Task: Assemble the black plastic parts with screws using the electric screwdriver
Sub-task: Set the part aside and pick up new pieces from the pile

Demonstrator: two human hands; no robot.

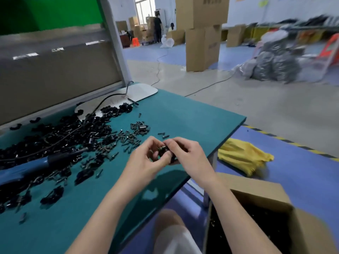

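- Now your left hand [145, 159] and right hand [187, 153] meet above the table [192, 114], both sets of fingers curled round one small black part [163, 150].
- It seems to carry a metal piece on top, though blur hides the detail.
- The screwdriver [36, 166] lies on the table at your left, untouched, amid the heap [64, 132] of black parts.
- Loose screws [128, 138] lie scattered just beyond your hands.
- A box [256, 187] stands beside your right forearm.

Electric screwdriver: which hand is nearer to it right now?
Left. The left hand is to the right of the electric screwdriver; the right hand is farther right, beyond the black part both hold.
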